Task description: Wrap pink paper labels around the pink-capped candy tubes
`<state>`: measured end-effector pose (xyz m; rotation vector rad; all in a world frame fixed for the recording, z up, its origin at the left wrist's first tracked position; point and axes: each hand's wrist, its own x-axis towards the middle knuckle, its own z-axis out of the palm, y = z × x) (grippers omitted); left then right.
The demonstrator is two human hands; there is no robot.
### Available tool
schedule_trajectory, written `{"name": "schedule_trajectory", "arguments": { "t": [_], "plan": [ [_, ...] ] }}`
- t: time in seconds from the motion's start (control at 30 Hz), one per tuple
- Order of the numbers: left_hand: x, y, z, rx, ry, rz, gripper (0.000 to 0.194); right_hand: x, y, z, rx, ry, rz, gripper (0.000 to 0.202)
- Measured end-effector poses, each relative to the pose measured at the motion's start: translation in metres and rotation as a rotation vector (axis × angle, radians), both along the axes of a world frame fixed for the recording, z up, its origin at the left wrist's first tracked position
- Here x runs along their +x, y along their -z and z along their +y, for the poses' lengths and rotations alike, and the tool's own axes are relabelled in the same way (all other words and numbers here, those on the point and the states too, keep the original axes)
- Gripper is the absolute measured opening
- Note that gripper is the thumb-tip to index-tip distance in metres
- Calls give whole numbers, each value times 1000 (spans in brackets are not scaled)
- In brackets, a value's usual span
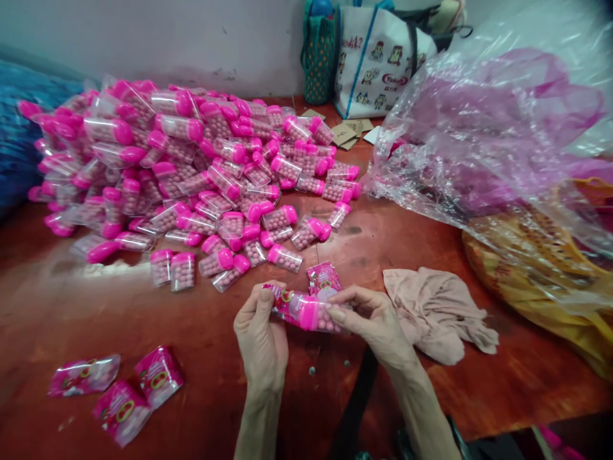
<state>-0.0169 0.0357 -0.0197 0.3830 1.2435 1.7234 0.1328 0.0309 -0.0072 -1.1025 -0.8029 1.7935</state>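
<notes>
Over the table (201, 338), the left hand (262, 332) pinches a printed sleeve (286, 305), the right hand (378, 322) a capped bottle (310, 314) meeting it. Three packs (158, 378) (seemingly finished) lie at left; a large unsleeved heap (225, 182) remains.

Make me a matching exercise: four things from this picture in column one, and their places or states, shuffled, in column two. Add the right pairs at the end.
Column one
1. Left hand
2. Right hand
3. Beige cloth
4. Three printed packets

Column two
A. Fingers on the clear container of pink balls
B. Lying at the picture's lower left
C. Gripping the printed wrapper
D. Bunched up on the table, near the yellow bag

Right pairs: 1-C, 2-A, 3-D, 4-B
</notes>
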Motion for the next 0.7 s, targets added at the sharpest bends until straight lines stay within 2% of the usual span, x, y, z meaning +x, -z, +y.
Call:
{"name": "schedule_trajectory", "arguments": {
  "t": [0.1,0.23,0.47,0.6,0.7],
  "plan": [
    [0,0,0,-25,-25,-14,12,-2,2,-1,37,26,-49,13],
    [-1,0,-1,-53,-58,-30,14,-4,5,-4,202,56,-236,13],
    [-4,-1,-3,82,65,81,7,3,4,-5,214,-7,-251,15],
    [-6,-1,-4,89,158,99,9,6,0,-4,244,-78,-217,15],
    [-6,-3,-3,86,198,98,10,4,1,-4,259,-44,-207,14]
  ]
}}
